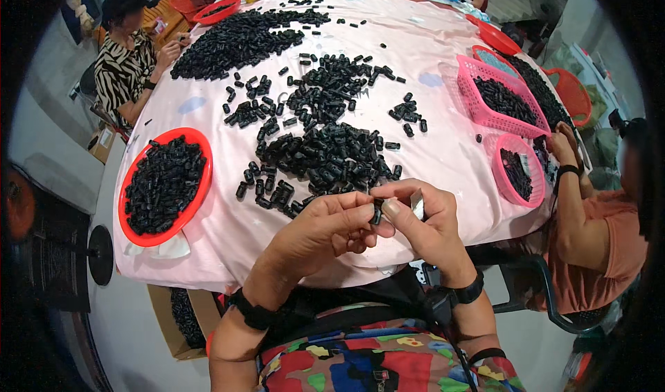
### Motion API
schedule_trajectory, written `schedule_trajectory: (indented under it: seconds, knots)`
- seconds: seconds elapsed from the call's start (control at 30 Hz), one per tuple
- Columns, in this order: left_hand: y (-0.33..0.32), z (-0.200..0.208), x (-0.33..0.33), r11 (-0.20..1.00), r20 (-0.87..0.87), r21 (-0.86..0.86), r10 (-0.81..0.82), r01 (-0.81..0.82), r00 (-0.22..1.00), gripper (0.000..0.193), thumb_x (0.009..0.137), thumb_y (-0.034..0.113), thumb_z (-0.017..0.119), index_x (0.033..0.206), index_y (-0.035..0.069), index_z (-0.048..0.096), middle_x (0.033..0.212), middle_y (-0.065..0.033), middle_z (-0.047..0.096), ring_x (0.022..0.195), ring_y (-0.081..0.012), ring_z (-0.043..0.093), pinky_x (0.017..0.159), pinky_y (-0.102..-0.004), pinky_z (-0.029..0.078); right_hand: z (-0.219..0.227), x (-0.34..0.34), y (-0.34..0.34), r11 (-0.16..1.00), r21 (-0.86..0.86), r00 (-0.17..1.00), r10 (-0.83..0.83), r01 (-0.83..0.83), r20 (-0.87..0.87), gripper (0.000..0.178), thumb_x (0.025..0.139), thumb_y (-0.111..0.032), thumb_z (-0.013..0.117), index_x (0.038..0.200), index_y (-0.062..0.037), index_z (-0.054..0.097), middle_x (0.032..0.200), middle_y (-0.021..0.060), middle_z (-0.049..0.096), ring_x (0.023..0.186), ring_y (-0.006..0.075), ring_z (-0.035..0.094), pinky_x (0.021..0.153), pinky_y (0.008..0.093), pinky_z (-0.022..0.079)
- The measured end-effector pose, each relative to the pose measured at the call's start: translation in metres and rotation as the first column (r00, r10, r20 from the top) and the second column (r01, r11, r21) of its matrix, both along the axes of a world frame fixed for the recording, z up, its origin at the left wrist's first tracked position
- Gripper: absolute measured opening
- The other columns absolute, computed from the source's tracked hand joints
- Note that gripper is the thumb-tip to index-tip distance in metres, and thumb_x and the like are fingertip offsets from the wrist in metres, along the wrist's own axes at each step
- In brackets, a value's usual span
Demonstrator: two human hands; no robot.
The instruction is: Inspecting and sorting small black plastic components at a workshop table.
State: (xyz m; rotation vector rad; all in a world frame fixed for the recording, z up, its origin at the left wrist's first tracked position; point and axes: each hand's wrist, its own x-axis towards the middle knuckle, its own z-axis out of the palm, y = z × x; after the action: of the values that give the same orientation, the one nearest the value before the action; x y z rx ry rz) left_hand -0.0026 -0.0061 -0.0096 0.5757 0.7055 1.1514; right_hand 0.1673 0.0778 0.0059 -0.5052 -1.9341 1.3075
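Observation:
Near the table's front edge, my left hand [322, 227] pinches a small black cylindrical part [377, 212] between thumb and fingers. My right hand [433, 227] is closed at the same part from the other side, its thumb tip against it. A thin white scrap [417, 203], paper or cloth, sticks out between the right hand's fingers. Just beyond my hands lies a loose heap of similar black parts [318, 158]. Fingers hide much of the part being held.
A red tray [206, 192] of black parts sits at the left edge. At the right stand a pink basket [463, 90] and a pink round basket [500, 177]. A larger black heap [239, 42] lies far left. Co-workers sit at both sides, their hands at the table edge.

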Motion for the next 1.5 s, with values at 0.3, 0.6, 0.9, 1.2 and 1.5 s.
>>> schedule_trajectory:
  seconds: [0.3, 0.6, 0.9, 1.2, 1.5]
  knots:
    - [-0.001, -0.002, 0.002, 0.998, 0.055, 0.059, 0.019, -0.022, 0.998, 0.024, 0.093, 0.02, 0.056, 0.11, 0.004, 0.055, 0.089, -0.0004, 0.058, 0.078, -0.0054, 0.055, 0.069, -0.0181, 0.043, 0.002, 0.005, 0.0, 0.993, 0.118, 0.999, -0.027, 0.022, 0.045, 0.018, 0.083, -0.013, 0.067, 0.096, -0.0011, 0.066, 0.071, 0.0042, 0.067, 0.064, 0.0078, 0.06, 0.056, 0.0203, 0.044]
    - [0.0, -0.001, 0.004, 1.0, 0.111, 0.009, 0.015, -0.016, 0.994, 0.023, 0.093, 0.019, 0.057, 0.11, 0.004, 0.055, 0.088, 0.0001, 0.058, 0.075, -0.0031, 0.052, 0.068, -0.0151, 0.044, 0.002, -0.002, -0.002, 0.992, 0.053, 0.991, -0.113, 0.116, -0.069, 0.014, 0.085, -0.013, 0.065, 0.089, -0.0003, 0.066, 0.066, 0.0045, 0.064, 0.061, 0.0061, 0.057, 0.057, 0.0209, 0.044]
    - [-0.002, 0.001, 0.002, 0.994, 0.117, 0.1, 0.034, -0.046, 0.993, 0.033, 0.094, 0.018, 0.054, 0.12, 0.0, 0.049, 0.089, -0.0011, 0.057, 0.073, -0.0038, 0.054, 0.068, -0.0178, 0.046, 0.007, 0.01, 0.001, 0.98, 0.2, 0.969, -0.03, -0.02, 0.244, 0.029, 0.074, -0.025, 0.079, 0.077, -0.0027, 0.061, 0.057, 0.0007, 0.054, 0.05, 0.006, 0.049, 0.044, 0.0221, 0.037]
    - [-0.001, 0.005, 0.008, 0.991, 0.086, 0.098, 0.08, -0.088, 0.993, 0.028, 0.095, 0.014, 0.05, 0.118, -0.002, 0.05, 0.096, -0.0026, 0.06, 0.08, -0.0036, 0.057, 0.069, -0.0162, 0.047, 0.006, 0.005, 0.001, 0.927, 0.375, 0.954, -0.12, 0.008, 0.276, 0.041, 0.068, -0.04, 0.08, 0.076, -0.005, 0.061, 0.057, 0.0083, 0.055, 0.046, 0.0218, 0.056, 0.043, 0.0295, 0.042]
    - [-0.002, 0.001, 0.007, 0.989, 0.099, 0.134, 0.046, -0.06, 0.994, 0.029, 0.095, 0.014, 0.05, 0.119, -0.002, 0.051, 0.106, -0.0052, 0.06, 0.091, -0.0076, 0.059, 0.077, -0.021, 0.049, 0.003, 0.006, 0.002, 0.866, 0.5, 0.95, -0.176, 0.024, 0.259, 0.044, 0.068, -0.046, 0.077, 0.073, -0.006, 0.059, 0.055, 0.0081, 0.054, 0.046, 0.0233, 0.057, 0.041, 0.0306, 0.041]
